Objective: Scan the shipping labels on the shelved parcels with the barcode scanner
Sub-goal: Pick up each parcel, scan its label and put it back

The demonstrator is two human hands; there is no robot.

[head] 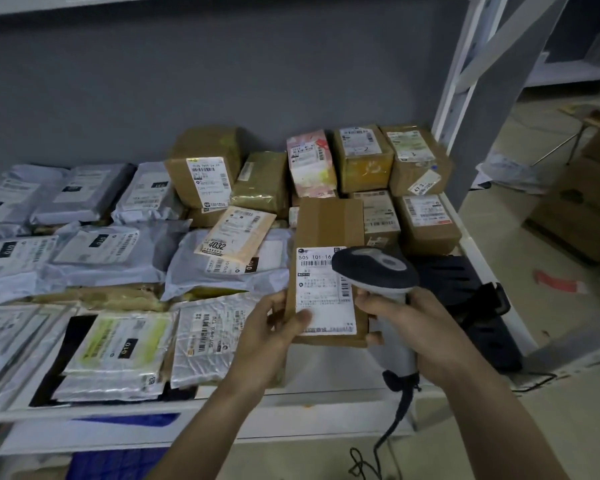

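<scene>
Head view: lower centre, the left hand (274,327) pinches a box (328,271), label (323,292) up; the right hand (409,323) wraps the scanner (378,271), its head over that label. Judging by the many parcels (111,251) lying across the shelf (326,368), most scanning looks left.

**Around the shelving**

We see a grey wall (187,81) behind the shelf and a white steel upright (465,81) with a slanting brace at the far right. Beyond it lies a pale floor (534,341), on which a red and white scrap (558,281) sits near the right edge. Brown cartons (589,209) are stacked at the right, blurred. Below the shelf's front edge at the near left we make out something blue (118,462), perhaps a crate.
</scene>
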